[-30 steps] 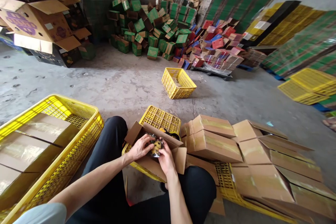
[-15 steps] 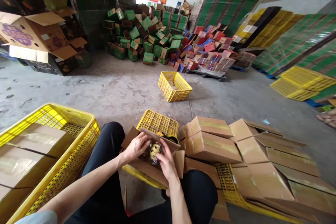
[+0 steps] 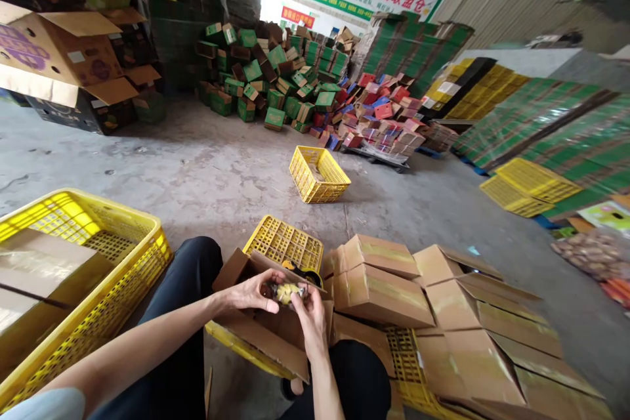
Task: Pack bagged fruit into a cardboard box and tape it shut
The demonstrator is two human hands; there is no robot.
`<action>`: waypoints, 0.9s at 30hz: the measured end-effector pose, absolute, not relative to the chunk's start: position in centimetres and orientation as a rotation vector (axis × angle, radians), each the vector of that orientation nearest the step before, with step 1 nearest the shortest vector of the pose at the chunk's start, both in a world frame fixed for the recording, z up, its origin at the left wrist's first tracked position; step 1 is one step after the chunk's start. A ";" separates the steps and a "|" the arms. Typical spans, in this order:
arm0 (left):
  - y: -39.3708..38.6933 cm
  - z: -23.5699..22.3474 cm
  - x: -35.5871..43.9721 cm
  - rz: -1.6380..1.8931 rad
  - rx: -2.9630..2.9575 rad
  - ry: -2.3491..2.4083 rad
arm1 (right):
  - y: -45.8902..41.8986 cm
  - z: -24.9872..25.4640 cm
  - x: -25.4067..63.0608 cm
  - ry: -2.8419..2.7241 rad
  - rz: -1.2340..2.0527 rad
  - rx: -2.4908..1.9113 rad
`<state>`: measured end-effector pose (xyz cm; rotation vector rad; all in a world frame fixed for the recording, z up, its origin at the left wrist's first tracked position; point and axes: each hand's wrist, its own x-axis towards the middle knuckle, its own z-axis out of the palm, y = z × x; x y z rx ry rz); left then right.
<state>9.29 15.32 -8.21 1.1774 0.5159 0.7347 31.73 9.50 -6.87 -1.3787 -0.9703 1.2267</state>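
Observation:
Between my two hands is a small clear plastic packet with yellow and dark contents [image 3: 285, 293]; what exactly is inside cannot be made out. My left hand [image 3: 252, 292] grips its left end, thumb in front and fingers behind. On the right end, my right hand [image 3: 310, 315] has its fingers closed. Both hands are above an open cardboard box [image 3: 260, 335] set between my knees, its flaps up. Much of the inside of the box is hidden by my hands. Just behind the packet lies a black and yellow tape dispenser [image 3: 311, 275].
Under the box is a yellow slatted crate [image 3: 288, 241]. A large yellow crate [image 3: 160, 236] with taped boxes stands left. Closed boxes [image 3: 384, 289] are stacked right. Another yellow crate [image 3: 322, 190] sits on the floor ahead, before heaped green boxes [image 3: 275, 95].
The packet has risen out of the box and turned to lie sideways between both hands. My left hand has moved from the flap edge to its left end. The view has tilted up and right.

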 end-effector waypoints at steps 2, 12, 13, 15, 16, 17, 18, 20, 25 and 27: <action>15.6 -8.1 9.1 0.773 1.166 0.571 | 9.9 -6.2 32.1 -0.972 1.321 -1.395; 15.0 -8.6 8.7 0.878 1.039 0.869 | 9.6 -5.4 30.9 -0.679 1.428 -1.337; 14.9 -8.5 8.7 0.890 1.013 0.881 | 9.7 -5.3 30.6 -0.664 1.419 -1.319; 14.8 -8.4 8.6 0.902 0.975 0.886 | 9.9 -5.2 30.4 -0.647 1.404 -1.299; 14.8 -8.3 8.6 0.906 0.962 0.873 | 10.0 -5.1 30.4 -0.639 1.396 -1.296; 14.8 -8.2 8.6 0.907 0.951 0.843 | 10.1 -5.1 30.4 -0.629 1.388 -1.297; 14.8 -8.1 8.7 0.902 0.942 0.801 | 10.1 -5.1 30.5 -0.618 1.378 -1.299; 14.7 -8.0 8.6 0.876 0.931 0.713 | 10.1 -5.3 30.7 -0.590 1.359 -1.309; 14.6 -8.3 8.5 0.823 0.890 0.662 | 9.8 -5.9 30.7 -0.557 1.331 -1.307; 14.6 -8.3 8.5 0.821 0.859 0.651 | 9.7 -6.0 30.7 -0.561 1.332 -1.299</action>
